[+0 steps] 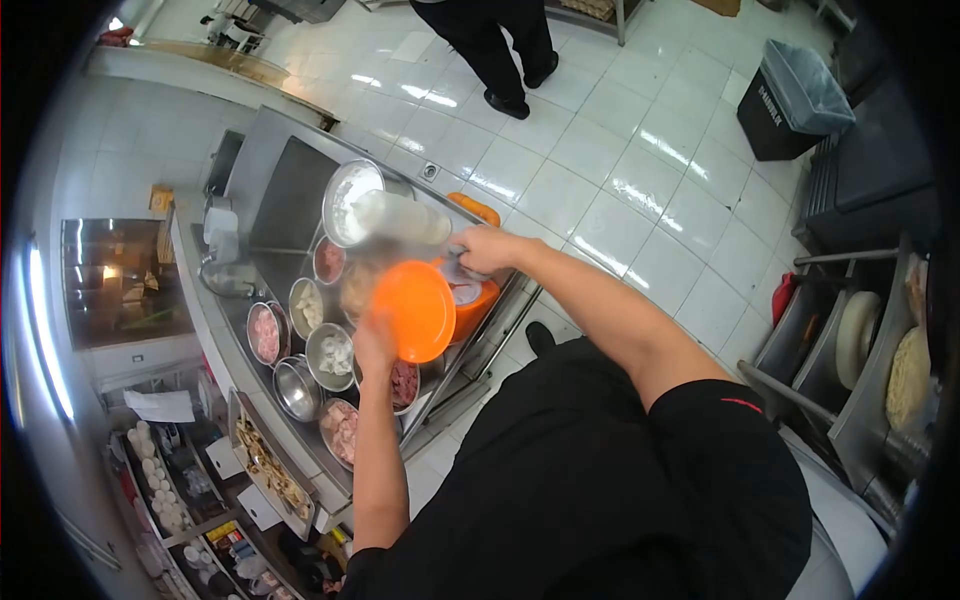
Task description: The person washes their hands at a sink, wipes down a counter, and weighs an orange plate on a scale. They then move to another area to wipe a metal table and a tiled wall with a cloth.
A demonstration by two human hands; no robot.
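Note:
My left hand (374, 346), slightly blurred, grips the left edge of a round orange lid (418, 312). The lid is held tilted above the metal counter, partly covering an orange container (478, 308). Beyond the lid, my right hand (488, 249) is closed, with a greyish piece just below its fingers that I cannot make out. A blurred, whitish translucent cylinder (410, 217) lies between that hand and a metal bowl of white contents (350, 195). Close by are bowls with pale pieces (307, 303), white pieces (331, 354) and dark red meat (403, 384).
More bowls of pink meat (340, 432) and an empty metal bowl (298, 388) stand on the counter. A tray of brown pieces (268, 465) sits at its near left. Another person's legs (495, 45) are on the tiled floor, with a lined bin (795, 100) far right.

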